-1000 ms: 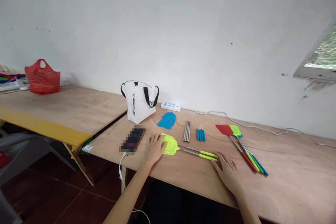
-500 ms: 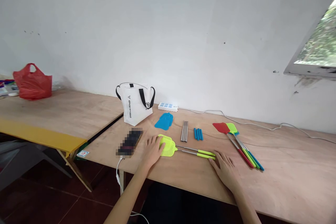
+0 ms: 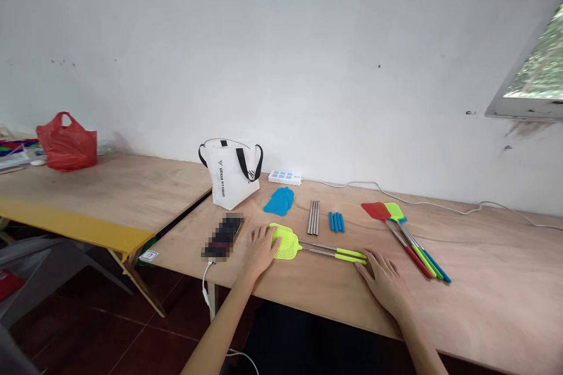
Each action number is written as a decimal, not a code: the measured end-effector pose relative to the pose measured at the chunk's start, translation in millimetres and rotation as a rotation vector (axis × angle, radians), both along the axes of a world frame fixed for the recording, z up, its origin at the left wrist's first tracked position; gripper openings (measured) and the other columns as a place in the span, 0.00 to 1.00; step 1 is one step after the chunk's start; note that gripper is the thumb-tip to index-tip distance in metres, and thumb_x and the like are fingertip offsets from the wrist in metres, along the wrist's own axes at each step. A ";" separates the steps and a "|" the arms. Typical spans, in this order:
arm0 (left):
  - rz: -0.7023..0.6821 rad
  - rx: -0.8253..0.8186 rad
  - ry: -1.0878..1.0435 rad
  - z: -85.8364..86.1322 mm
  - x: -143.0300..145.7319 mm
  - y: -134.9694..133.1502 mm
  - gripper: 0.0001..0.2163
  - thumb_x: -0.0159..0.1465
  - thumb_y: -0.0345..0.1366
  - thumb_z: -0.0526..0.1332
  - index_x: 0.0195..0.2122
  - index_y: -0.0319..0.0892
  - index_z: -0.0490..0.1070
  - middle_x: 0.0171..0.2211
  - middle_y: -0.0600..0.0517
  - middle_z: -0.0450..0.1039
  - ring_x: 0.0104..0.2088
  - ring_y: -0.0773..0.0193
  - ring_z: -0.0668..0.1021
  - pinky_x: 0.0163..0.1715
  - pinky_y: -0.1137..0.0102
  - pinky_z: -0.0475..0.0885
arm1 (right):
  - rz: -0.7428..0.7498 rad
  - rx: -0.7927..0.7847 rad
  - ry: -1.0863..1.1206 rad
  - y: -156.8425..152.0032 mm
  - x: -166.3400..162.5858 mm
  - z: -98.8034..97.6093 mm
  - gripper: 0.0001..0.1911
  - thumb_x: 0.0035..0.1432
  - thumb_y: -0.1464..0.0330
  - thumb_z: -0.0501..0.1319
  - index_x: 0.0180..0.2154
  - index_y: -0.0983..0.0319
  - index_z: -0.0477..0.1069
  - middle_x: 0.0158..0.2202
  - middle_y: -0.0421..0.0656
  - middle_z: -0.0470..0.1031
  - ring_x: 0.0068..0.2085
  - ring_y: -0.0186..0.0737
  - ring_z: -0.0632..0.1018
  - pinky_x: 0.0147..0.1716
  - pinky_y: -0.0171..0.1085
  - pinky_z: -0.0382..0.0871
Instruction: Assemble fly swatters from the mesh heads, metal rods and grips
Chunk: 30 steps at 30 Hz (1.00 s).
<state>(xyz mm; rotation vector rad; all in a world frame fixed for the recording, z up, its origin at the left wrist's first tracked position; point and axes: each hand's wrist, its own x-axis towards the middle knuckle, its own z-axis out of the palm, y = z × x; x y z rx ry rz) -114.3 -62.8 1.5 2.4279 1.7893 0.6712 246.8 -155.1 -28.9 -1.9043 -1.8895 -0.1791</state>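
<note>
Two yellow-green fly swatters (image 3: 287, 245) lie side by side on the wooden table, their heads overlapping and their handles to the right. My left hand (image 3: 263, 250) rests at the left edge of the heads, fingers spread and touching them. At the handle ends lies my right hand (image 3: 383, 279), open, its thumb and fingers against the grip tips. Beyond the swatters are blue swatter heads (image 3: 278, 201) in a stack, several metal tubes (image 3: 314, 218) in a row, and several blue grips (image 3: 336, 222). Further right, red, green and blue fly swatters (image 3: 413, 240) lie fanned together.
A phone (image 3: 223, 237) with a white cable lies left of my left hand. Behind it stand a white bag (image 3: 233, 179) with black straps and a power strip (image 3: 285, 177) by the wall. A red plastic bag (image 3: 68, 143) sits on the neighbouring table (image 3: 145, 181), across a gap.
The view has turned slightly to the left, so everything appears further right. Both hands and the swatters keep the same places on the table.
</note>
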 end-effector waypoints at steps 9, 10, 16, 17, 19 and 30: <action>-0.016 0.010 0.010 -1.4 -1.6 1.2 0.19 0.73 0.45 0.47 0.60 0.44 0.66 0.60 0.42 0.67 0.58 0.47 0.70 0.58 0.52 0.63 | -0.002 -0.008 0.020 -1.0 -3.3 4.0 0.24 0.69 0.52 0.46 0.58 0.53 0.67 0.58 0.46 0.73 0.58 0.50 0.74 0.59 0.52 0.63; -0.017 0.013 0.006 -1.6 -1.6 1.6 0.19 0.73 0.44 0.47 0.59 0.44 0.66 0.60 0.42 0.67 0.58 0.47 0.70 0.58 0.52 0.63 | -0.001 -0.010 0.024 -1.2 -3.6 4.4 0.24 0.69 0.52 0.46 0.58 0.53 0.67 0.58 0.46 0.73 0.58 0.50 0.73 0.59 0.52 0.62; -0.005 0.009 0.001 -0.2 -1.1 1.0 0.19 0.73 0.45 0.48 0.60 0.45 0.66 0.59 0.42 0.68 0.58 0.46 0.70 0.58 0.51 0.62 | 0.018 0.001 0.039 -1.9 -3.5 5.5 0.24 0.70 0.53 0.46 0.59 0.53 0.66 0.59 0.46 0.72 0.59 0.49 0.73 0.60 0.52 0.61; -0.006 0.009 0.000 0.3 -1.2 0.4 0.20 0.73 0.45 0.47 0.60 0.44 0.66 0.59 0.42 0.68 0.58 0.45 0.70 0.58 0.51 0.63 | 0.015 0.002 0.038 -1.7 -3.3 5.4 0.24 0.69 0.53 0.46 0.59 0.53 0.66 0.59 0.46 0.72 0.59 0.49 0.73 0.60 0.52 0.61; -0.011 0.007 -0.005 1.1 -1.5 -0.6 0.20 0.73 0.45 0.47 0.60 0.44 0.66 0.60 0.42 0.67 0.58 0.45 0.70 0.58 0.51 0.63 | 0.012 0.003 0.034 -1.3 -3.0 5.1 0.24 0.69 0.52 0.46 0.58 0.54 0.66 0.58 0.46 0.73 0.58 0.49 0.73 0.60 0.52 0.62; -0.008 0.020 -0.013 -1.5 -2.0 0.1 0.20 0.73 0.46 0.47 0.60 0.45 0.66 0.59 0.42 0.68 0.57 0.47 0.70 0.58 0.51 0.63 | 0.010 -0.008 0.033 -1.8 -2.3 4.7 0.24 0.69 0.51 0.45 0.57 0.52 0.67 0.58 0.45 0.73 0.59 0.49 0.73 0.59 0.51 0.62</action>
